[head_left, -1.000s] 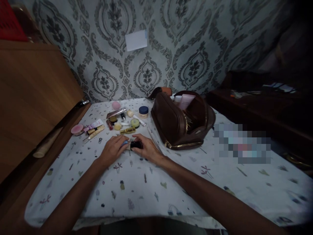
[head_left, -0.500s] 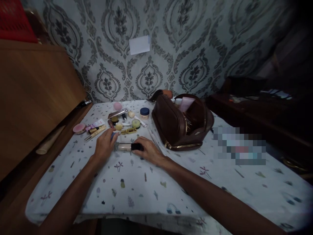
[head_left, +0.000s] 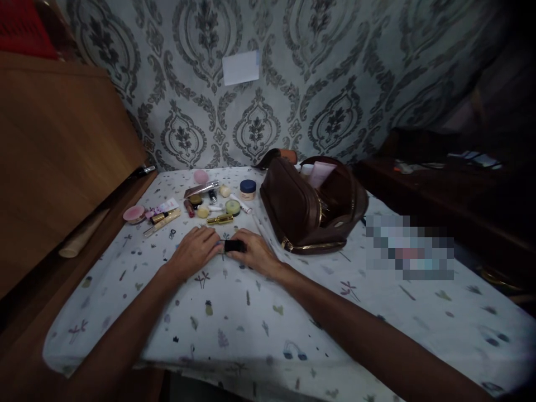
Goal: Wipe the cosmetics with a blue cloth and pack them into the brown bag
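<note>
Near the middle of the table, my right hand (head_left: 253, 252) grips the black cap of a foundation bottle (head_left: 234, 246), which lies sideways just above the cloth. Wrapped over the pale glass end of the same bottle is my left hand (head_left: 195, 251), hiding most of its body. A bit of blue shows at the left fingertips; I cannot make out what it is. Just beyond the hands lies a gold tube (head_left: 220, 220). Behind it are a green-topped jar (head_left: 233, 207), a white tube (head_left: 243, 205) and a small cream-coloured sponge (head_left: 203, 211).
An open brown makeup bag (head_left: 293, 206) stands right of the hands, with tubes inside. Behind the hands are a blue-lidded jar (head_left: 248, 190), a pink sponge (head_left: 201, 177) and a pink compact (head_left: 134, 214). A wooden cabinet (head_left: 62, 162) borders the left; a patterned cloth (head_left: 251, 329) covers the table.
My left hand has moved right, from beside the bottle's clear end to closing over its body. My right hand stays on the black cap. The view has shifted slightly.
</note>
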The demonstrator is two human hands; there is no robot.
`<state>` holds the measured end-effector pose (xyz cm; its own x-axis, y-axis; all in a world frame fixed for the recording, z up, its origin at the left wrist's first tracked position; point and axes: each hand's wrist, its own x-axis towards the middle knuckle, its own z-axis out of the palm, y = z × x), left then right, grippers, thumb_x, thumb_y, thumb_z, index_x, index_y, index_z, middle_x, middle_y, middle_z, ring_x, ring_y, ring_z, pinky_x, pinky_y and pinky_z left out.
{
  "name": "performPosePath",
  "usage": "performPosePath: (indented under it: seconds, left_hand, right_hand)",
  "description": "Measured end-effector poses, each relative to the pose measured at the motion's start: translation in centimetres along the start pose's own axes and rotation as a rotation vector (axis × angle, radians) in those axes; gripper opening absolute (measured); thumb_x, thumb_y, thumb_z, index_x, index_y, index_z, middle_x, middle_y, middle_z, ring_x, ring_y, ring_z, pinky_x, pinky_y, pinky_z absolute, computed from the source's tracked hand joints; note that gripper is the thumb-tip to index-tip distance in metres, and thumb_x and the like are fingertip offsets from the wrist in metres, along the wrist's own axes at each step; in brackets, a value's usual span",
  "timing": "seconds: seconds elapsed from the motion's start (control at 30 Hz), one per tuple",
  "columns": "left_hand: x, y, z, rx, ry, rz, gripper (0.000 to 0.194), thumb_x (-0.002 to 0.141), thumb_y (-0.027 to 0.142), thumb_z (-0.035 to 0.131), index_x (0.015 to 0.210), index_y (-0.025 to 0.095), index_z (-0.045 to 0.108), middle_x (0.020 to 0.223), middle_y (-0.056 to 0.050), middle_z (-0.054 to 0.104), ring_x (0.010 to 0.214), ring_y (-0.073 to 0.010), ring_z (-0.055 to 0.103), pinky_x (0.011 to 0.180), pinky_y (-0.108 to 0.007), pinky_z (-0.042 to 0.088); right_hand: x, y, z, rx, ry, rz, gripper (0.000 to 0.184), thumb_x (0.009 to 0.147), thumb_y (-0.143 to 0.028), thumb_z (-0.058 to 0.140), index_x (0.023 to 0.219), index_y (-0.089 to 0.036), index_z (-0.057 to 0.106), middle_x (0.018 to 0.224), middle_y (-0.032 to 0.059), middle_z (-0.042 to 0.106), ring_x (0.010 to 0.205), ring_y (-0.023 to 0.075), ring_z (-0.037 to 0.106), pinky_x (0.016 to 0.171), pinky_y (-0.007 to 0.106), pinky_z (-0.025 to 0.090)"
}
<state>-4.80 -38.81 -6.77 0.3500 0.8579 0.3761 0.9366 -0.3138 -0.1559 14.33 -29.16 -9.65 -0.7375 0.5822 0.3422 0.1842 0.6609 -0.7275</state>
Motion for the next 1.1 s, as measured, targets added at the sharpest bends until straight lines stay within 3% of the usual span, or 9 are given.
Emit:
performPosePath:
  seconds: [0.23, 0.37, 0.53, 0.67, 0.8, 0.93, 1.0, 1.1]
  left_hand:
    - [-0.8, -2.4, -0.9, -0.180, -0.150, -0.295, 0.037, 0.102, 0.036, 0.032, 0.086, 0.019, 0.061, 0.086, -0.006, 0.064, 0.083, -0.0206, 0.062, 0.074, -0.031, 0.045]
    - [-0.8, -2.6, -0.7, -0.211, -0.174, -0.334, 0.038, 0.102, 0.038, 0.032, 0.085, 0.018, 0.060, 0.087, -0.007, 0.066, 0.082, -0.0225, 0.064, 0.074, -0.032, 0.044]
    - [-0.8, -2.6, -0.8, -0.289, -0.167, -0.341, 0.040, 0.101, 0.041, 0.031, 0.079, 0.020, 0.057, 0.080, -0.006, 0.066, 0.077, -0.0215, 0.063, 0.073, -0.031, 0.042]
    - [-0.8, -2.5, -0.9, -0.376, -0.149, -0.362, 0.041, 0.101, 0.046, 0.032, 0.078, 0.021, 0.055, 0.079, -0.004, 0.065, 0.076, -0.0209, 0.061, 0.072, -0.030, 0.041]
    - [-0.6, -1.8, -1.1, -0.494, 0.049, -0.525, 0.032, 0.099, 0.046, 0.035, 0.097, 0.022, 0.055, 0.092, -0.004, 0.066, 0.086, -0.0217, 0.062, 0.079, -0.032, 0.044]
    - [0.5, -0.6, -1.4, -0.571, 0.278, -0.666, 0.023, 0.096, 0.040, 0.043, 0.107, 0.021, 0.050, 0.101, -0.004, 0.063, 0.087, -0.0192, 0.061, 0.081, -0.032, 0.046]
    - [1.4, 0.3, -1.4, -0.601, 0.325, -0.632, 0.020, 0.094, 0.037, 0.048, 0.105, 0.021, 0.050, 0.097, -0.003, 0.062, 0.083, -0.0177, 0.061, 0.077, -0.031, 0.048]
    - [2.8, 1.9, -0.9, -0.608, 0.385, -0.437, 0.016, 0.094, 0.035, 0.052, 0.101, 0.020, 0.052, 0.101, -0.005, 0.061, 0.095, -0.0196, 0.061, 0.085, -0.033, 0.050]
  right_hand:
    - [-0.2, 0.1, -0.3, 0.084, 0.002, 0.008, 0.015, 0.082, -0.026, 0.069, 0.092, -0.017, 0.065, 0.084, 0.0004, 0.061, 0.076, 0.0150, 0.055, 0.067, 0.025, 0.041]
    - [-0.3, 0.7, 0.1, 0.272, -0.017, 0.036, 0.024, 0.087, -0.039, 0.064, 0.100, -0.018, 0.063, 0.077, -0.0020, 0.058, 0.069, 0.0139, 0.053, 0.063, 0.024, 0.040]
    - [0.1, 1.2, 0.8, 0.576, 0.056, 0.097, 0.033, 0.073, -0.036, 0.076, 0.099, -0.019, 0.064, 0.091, 0.0015, 0.064, 0.083, 0.0167, 0.060, 0.076, 0.028, 0.046]
    - [0.6, 1.3, 0.7, 0.688, 0.070, 0.142, 0.036, 0.068, -0.037, 0.081, 0.095, -0.020, 0.065, 0.091, 0.0017, 0.064, 0.084, 0.0174, 0.061, 0.080, 0.032, 0.047]
    - [0.8, 1.6, 0.6, 0.717, 0.113, 0.153, 0.036, 0.066, -0.038, 0.083, 0.093, -0.020, 0.066, 0.089, 0.0013, 0.065, 0.086, 0.0184, 0.060, 0.084, 0.034, 0.046]
    - [0.9, 1.6, 0.8, 0.776, 0.184, 0.185, 0.060, 0.058, -0.031, 0.088, 0.110, -0.023, 0.059, 0.091, -0.0007, 0.063, 0.089, 0.0185, 0.061, 0.085, 0.034, 0.048]
    - [0.9, 1.7, 0.9, 0.810, 0.215, 0.214, 0.066, 0.053, -0.028, 0.090, 0.110, -0.024, 0.057, 0.094, -0.0005, 0.062, 0.091, 0.0186, 0.062, 0.085, 0.035, 0.049]
    - [1.0, 1.9, 1.1, 0.837, 0.201, 0.243, 0.061, 0.051, -0.030, 0.091, 0.101, -0.022, 0.057, 0.092, 0.0004, 0.064, 0.088, 0.0189, 0.063, 0.086, 0.036, 0.050]
